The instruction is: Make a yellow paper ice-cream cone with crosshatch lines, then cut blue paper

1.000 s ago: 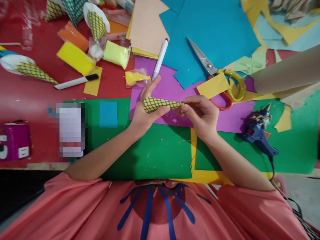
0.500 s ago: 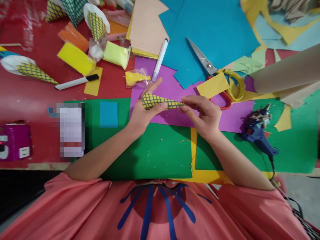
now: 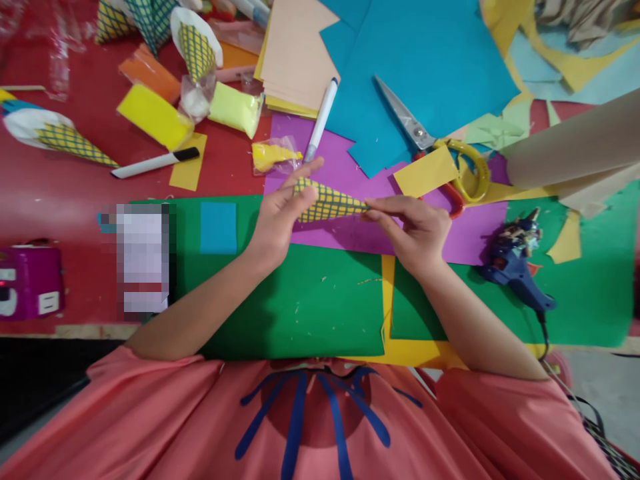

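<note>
I'm holding one cone (image 3: pixel 334 202), with one pair of scissors (image 3: pixel 423 137) lying beyond and one glue gun (image 3: pixel 517 270) lying rightward, my left fingers (image 3: pixel 305 197) gripping the cone's wide end, my right fingers (image 3: pixel 396 205) pinching its tip.

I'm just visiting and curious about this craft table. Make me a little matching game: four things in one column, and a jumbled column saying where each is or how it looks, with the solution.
Things
1. Checked cone in the middle
2. Scissors
3. Glue gun
4. Small blue piece

Descriptions
A. Dark blue, with a cord at its handle
B. Flat on the green sheet, left of the left hand
C. Held by the left hand and, at its tip, the right hand
D. One handle loop yellow, the other red

Right pairs: 1-C, 2-D, 3-A, 4-B
</note>
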The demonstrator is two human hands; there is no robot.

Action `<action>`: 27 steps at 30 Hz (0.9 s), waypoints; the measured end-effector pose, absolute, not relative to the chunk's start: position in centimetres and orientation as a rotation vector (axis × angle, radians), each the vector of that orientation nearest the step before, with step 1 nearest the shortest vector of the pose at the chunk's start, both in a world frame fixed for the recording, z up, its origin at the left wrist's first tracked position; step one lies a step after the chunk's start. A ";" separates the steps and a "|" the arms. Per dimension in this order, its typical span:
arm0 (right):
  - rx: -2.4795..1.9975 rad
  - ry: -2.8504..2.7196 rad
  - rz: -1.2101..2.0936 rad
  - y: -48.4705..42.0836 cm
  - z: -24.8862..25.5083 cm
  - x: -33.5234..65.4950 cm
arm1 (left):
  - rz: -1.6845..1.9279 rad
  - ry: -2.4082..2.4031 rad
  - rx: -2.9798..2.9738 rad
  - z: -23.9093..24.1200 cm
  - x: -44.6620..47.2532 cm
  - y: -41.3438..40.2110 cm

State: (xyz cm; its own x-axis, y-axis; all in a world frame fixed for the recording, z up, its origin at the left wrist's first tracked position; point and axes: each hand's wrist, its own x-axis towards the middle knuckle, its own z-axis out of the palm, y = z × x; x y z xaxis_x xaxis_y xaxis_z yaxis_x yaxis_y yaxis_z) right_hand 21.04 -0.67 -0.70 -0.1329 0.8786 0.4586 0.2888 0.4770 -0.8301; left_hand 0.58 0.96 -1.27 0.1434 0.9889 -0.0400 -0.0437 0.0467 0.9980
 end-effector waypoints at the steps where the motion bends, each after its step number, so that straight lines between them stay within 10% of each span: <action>1: -1.040 -1.573 0.768 -0.6 -0.8 20.9 | 1.169 1.123 1.208 -1.3 0.5 1.0; 13: -1.044 -1.276 1.143 0.0 -1.0 20.9 | 1.110 0.699 2.318 -1.8 -1.5 1.4; 27: -1.008 -1.485 1.054 -0.6 -0.5 21.2 | 1.004 0.783 1.930 -1.1 -0.6 0.2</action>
State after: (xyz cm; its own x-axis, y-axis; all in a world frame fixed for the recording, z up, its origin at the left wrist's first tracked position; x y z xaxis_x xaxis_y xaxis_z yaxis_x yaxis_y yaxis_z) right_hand 21.17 -0.64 -0.45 -0.1401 0.9562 0.2572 0.0726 0.2689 -0.9604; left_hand -0.59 0.24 -1.07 0.4922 0.7938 0.3573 0.1535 -0.4831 0.8620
